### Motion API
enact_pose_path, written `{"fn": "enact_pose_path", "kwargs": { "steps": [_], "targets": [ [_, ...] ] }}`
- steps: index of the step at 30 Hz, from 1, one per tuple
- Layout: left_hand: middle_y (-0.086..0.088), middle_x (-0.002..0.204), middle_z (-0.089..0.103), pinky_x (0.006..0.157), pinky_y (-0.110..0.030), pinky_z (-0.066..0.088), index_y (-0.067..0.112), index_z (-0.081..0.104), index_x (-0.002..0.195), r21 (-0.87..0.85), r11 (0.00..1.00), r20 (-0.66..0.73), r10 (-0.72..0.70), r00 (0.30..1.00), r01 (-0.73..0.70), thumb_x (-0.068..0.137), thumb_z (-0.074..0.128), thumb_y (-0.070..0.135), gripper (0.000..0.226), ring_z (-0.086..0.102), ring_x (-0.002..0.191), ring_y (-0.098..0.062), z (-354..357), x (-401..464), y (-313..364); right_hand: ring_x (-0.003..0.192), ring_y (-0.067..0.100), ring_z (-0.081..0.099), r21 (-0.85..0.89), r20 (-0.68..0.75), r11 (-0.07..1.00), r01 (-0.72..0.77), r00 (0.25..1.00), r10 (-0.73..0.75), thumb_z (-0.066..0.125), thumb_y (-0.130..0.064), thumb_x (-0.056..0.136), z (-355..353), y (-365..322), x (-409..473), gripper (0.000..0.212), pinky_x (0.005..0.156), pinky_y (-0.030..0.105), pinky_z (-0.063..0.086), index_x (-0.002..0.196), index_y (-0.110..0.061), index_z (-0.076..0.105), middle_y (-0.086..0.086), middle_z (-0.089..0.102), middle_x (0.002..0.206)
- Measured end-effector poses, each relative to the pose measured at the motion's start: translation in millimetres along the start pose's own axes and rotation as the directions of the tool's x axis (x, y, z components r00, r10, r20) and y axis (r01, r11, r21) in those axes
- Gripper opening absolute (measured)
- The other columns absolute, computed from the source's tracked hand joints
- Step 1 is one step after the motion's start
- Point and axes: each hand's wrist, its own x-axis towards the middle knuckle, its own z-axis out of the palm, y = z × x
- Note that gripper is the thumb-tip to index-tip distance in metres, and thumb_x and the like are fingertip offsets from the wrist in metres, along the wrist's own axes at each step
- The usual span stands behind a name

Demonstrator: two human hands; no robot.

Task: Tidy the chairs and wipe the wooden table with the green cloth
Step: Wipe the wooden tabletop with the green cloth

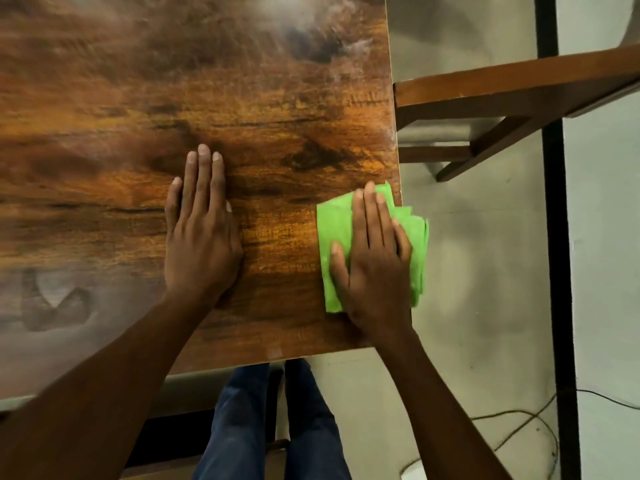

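My right hand (372, 258) presses flat, fingers straight, on the folded bright green cloth (334, 223) at the brown wooden table (277, 109)'s right edge, partly overhanging; my left hand (201, 230) lies flat, steadying me.

**Green cloth at the worktop's right edge**

The green cloth (335, 230) is folded into a rough rectangle, lying flat near the right front corner of the wooden worktop (277, 109), its right side hanging just over the edge. A wooden chair (512, 95) sits just beside that edge, further back.
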Motion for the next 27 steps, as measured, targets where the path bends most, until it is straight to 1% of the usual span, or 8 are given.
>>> {"fn": "enact_pose_path", "kwargs": {
  "steps": [6, 9, 12, 15, 18, 20, 23, 27],
  "targets": [
    [-0.009, 0.178, 0.004, 0.133, -0.052, 0.013, 0.008, 0.009, 0.170, 0.001, 1.000, 0.006, 0.003, 1.000, -0.003, 0.113, 0.023, 0.019, 0.060, -0.001, 0.165, -0.019, 1.0, -1.5, -2.4, 0.165, 0.016, 0.007, -0.040, -0.087, 0.999, 0.011, 0.996, -0.014, 0.026, -0.051, 0.110, -6.3, -3.9, 133.5, 0.072, 0.132, 0.042, 0.014, 0.170, -0.014, 0.013, 0.004, 0.009, 0.179],
    [-0.009, 0.178, 0.003, 0.133, -0.051, 0.013, 0.008, 0.008, 0.170, 0.009, 1.000, 0.013, 0.005, 1.000, -0.005, 0.112, 0.024, 0.020, 0.060, -0.001, 0.165, -0.019, 0.3, -0.4, -3.1, 0.165, 0.016, 0.008, -0.033, -0.079, 0.999, 0.020, 0.997, -0.023, 0.023, -0.051, 0.110, -10.8, -5.8, 158.3, 0.071, 0.132, 0.041, 0.014, 0.170, -0.014, 0.014, 0.004, 0.009, 0.179],
    [-0.008, 0.179, 0.001, 0.133, -0.051, 0.013, 0.009, 0.006, 0.170, 0.020, 1.000, 0.030, -0.001, 1.000, 0.001, 0.113, 0.022, 0.021, 0.061, -0.002, 0.165, -0.019, 0.0, -1.1, -4.6, 0.165, 0.015, 0.004, -0.033, -0.057, 0.999, 0.012, 0.998, -0.014, 0.026, -0.049, 0.111, -12.8, -2.3, 123.8, 0.070, 0.132, 0.044, 0.015, 0.171, -0.016, 0.010, 0.002, 0.006, 0.179],
    [-0.009, 0.178, 0.001, 0.132, -0.052, 0.016, 0.008, 0.006, 0.170, 0.032, 0.999, 0.036, -0.006, 0.999, 0.005, 0.112, 0.023, 0.021, 0.062, -0.001, 0.166, -0.021, 0.5, 0.0, -5.1, 0.165, 0.016, 0.006, 0.026, -0.022, 0.997, -0.076, 0.997, 0.077, 0.034, -0.046, 0.110, -9.0, -2.2, 50.9, 0.071, 0.131, 0.049, 0.018, 0.171, -0.018, 0.009, 0.000, 0.006, 0.179],
    [-0.010, 0.178, 0.002, 0.132, -0.052, 0.018, 0.008, 0.006, 0.170, 0.044, 0.999, 0.038, -0.009, 0.999, 0.008, 0.111, 0.025, 0.020, 0.063, 0.002, 0.166, -0.023, 0.8, 0.6, -4.6, 0.164, 0.023, 0.013, -0.057, 0.005, 0.985, -0.165, 0.986, 0.165, 0.039, -0.044, 0.106, 7.4, -22.0, -32.5, 0.073, 0.126, 0.055, 0.028, 0.170, -0.014, 0.017, 0.004, 0.011, 0.178],
    [-0.010, 0.178, 0.003, 0.132, -0.051, 0.019, 0.008, 0.008, 0.170, 0.055, 0.998, 0.036, -0.008, 0.999, 0.006, 0.111, 0.026, 0.020, 0.063, 0.004, 0.166, -0.023, 0.8, 0.9, -5.0, 0.163, 0.028, 0.021, -0.099, 0.047, 0.988, -0.115, 0.992, 0.120, 0.044, -0.046, 0.100, 21.0, -51.7, -67.8, 0.078, 0.121, 0.054, 0.032, 0.168, -0.012, 0.025, 0.006, 0.013, 0.178],
    [-0.009, 0.178, 0.004, 0.132, -0.051, 0.019, 0.008, 0.010, 0.169, 0.034, 0.999, 0.042, -0.010, 0.999, 0.008, 0.110, 0.029, 0.020, 0.063, 0.005, 0.165, -0.023, -0.1, 1.8, -5.0, 0.158, 0.025, 0.028, -0.129, 0.132, 0.992, 0.009, 0.991, 0.008, 0.054, -0.051, 0.087, 35.6, -97.3, -82.3, 0.091, 0.120, 0.047, 0.030, 0.165, -0.012, 0.031, 0.009, 0.021, 0.176],
    [-0.009, 0.178, 0.005, 0.131, -0.052, 0.021, 0.008, 0.013, 0.169, 0.022, 1.000, 0.040, -0.017, 0.999, 0.016, 0.109, 0.031, 0.019, 0.064, 0.007, 0.165, -0.024, -1.6, 3.5, -3.9, 0.159, 0.020, 0.032, -0.117, 0.170, 0.973, 0.199, 0.969, -0.178, 0.061, -0.057, 0.085, 24.8, -76.7, -71.5, 0.089, 0.123, 0.040, 0.026, 0.162, -0.016, 0.042, 0.005, 0.033, 0.172]
  ]
}}
